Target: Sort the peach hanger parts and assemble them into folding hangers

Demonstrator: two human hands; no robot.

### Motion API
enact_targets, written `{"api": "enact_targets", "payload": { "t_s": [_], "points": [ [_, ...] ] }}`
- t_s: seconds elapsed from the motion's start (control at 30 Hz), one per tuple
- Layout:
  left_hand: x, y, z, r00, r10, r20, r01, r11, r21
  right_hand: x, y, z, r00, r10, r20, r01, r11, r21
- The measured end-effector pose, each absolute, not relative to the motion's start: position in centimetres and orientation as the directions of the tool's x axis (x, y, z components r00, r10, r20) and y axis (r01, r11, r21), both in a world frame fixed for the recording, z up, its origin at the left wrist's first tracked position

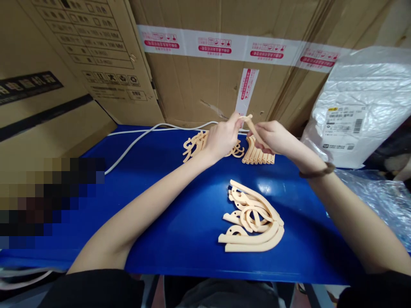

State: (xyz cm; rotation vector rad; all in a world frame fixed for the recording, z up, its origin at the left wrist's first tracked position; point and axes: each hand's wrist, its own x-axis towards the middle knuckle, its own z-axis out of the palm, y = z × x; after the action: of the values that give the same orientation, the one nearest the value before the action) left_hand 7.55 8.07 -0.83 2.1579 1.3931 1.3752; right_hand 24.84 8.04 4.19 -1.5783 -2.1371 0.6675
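Observation:
My left hand (pixel 224 136) pinches a small cream-coloured hook piece by its end, above the back of the blue table. Beside it, my right hand (pixel 269 136) is wrapped round a cream-coloured curved arm piece (pixel 253 129), whose upper end meets the hook piece. Behind and below my left hand lies a loose pile of cream hooks (pixel 193 144), partly hidden by the hand. A row of cream arm pieces (pixel 258 157) lies side by side under my right hand. Nearer to me, a stack of folded cream hangers with hooks (pixel 253 218) rests on the table.
The blue table (pixel 173 214) has cardboard boxes (pixel 192 85) standing along its back and left. A white cable (pixel 135 147) runs across the back left. At the right stand a white labelled package (pixel 359 102) and crumpled clear plastic (pixel 379 201).

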Motion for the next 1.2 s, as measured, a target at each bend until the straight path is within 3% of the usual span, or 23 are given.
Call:
{"api": "enact_targets", "payload": {
  "t_s": [0.1,0.17,0.23,0.33,0.4,0.5,0.57,0.63,0.77,0.83,0.87,0.93,0.97,1.03,1.2],
  "points": [
    [5.4,8.5,0.1,0.04,0.851,0.524,0.619,-0.433,0.656,26.6,9.5,3.7,-0.209,0.978,0.007,0.774,0.17,-0.61],
    [3.2,9.1,0.9,0.012,0.944,0.329,0.513,-0.289,0.809,28.4,10.3,3.4,-0.144,0.984,0.107,0.791,0.18,-0.585],
    [0.7,9.9,1.3,0.029,0.993,0.114,0.449,-0.115,0.886,30.3,10.5,3.1,-0.119,0.968,0.221,0.819,0.221,-0.53],
    [-2.4,10.8,0.9,-0.001,0.999,-0.053,0.451,0.048,0.891,32.5,9.6,2.3,-0.249,0.851,0.462,0.855,0.417,-0.307],
    [-3.5,11.1,-0.1,-0.026,0.995,-0.093,0.479,0.094,0.873,33.2,8.8,1.4,-0.355,0.759,0.545,0.878,0.471,-0.084],
    [-3.9,11.5,-2.0,-0.076,0.992,-0.096,0.537,0.122,0.835,33.8,7.8,-0.2,-0.517,0.695,0.5,0.854,0.461,0.241],
    [-4.0,11.9,-3.1,-0.12,0.99,-0.073,0.584,0.13,0.802,34.2,7.5,-1.3,-0.582,0.703,0.409,0.812,0.478,0.336],
    [-3.9,12.2,-3.7,-0.166,0.985,-0.04,0.637,0.138,0.759,34.5,7.3,-2.3,-0.584,0.733,0.349,0.808,0.486,0.333],
    [-2.5,11.1,-3.1,-0.155,0.982,0.11,0.728,0.038,0.684,35.0,7.2,-3.4,-0.533,0.794,0.292,0.846,0.507,0.168],
    [-0.8,9.4,-2.2,0.089,0.977,0.192,0.721,-0.196,0.664,35.0,7.3,-3.6,-0.535,0.799,0.274,0.842,0.529,0.105],
    [0.3,8.4,-1.7,0.272,0.95,0.156,0.651,-0.301,0.696,35.0,7.4,-3.6,-0.534,0.801,0.27,0.841,0.536,0.074],
    [2.3,6.4,-1.0,0.674,0.739,0.006,0.488,-0.451,0.747,34.9,7.6,-3.6,-0.522,0.811,0.265,0.841,0.541,0.0],
    [3.2,5.6,-0.9,0.787,0.615,-0.048,0.438,-0.503,0.745,34.9,7.7,-3.6,-0.513,0.817,0.263,0.841,0.54,-0.035],
    [4.6,4.5,-1.0,0.855,0.513,-0.081,0.401,-0.552,0.732,34.9,8.0,-3.7,-0.5,0.825,0.264,0.842,0.535,-0.078],
    [5.3,4.7,-2.5,0.857,0.507,-0.095,0.377,-0.491,0.785,35.0,8.5,-3.8,-0.485,0.832,0.268,0.843,0.526,-0.108]
  ]
}}
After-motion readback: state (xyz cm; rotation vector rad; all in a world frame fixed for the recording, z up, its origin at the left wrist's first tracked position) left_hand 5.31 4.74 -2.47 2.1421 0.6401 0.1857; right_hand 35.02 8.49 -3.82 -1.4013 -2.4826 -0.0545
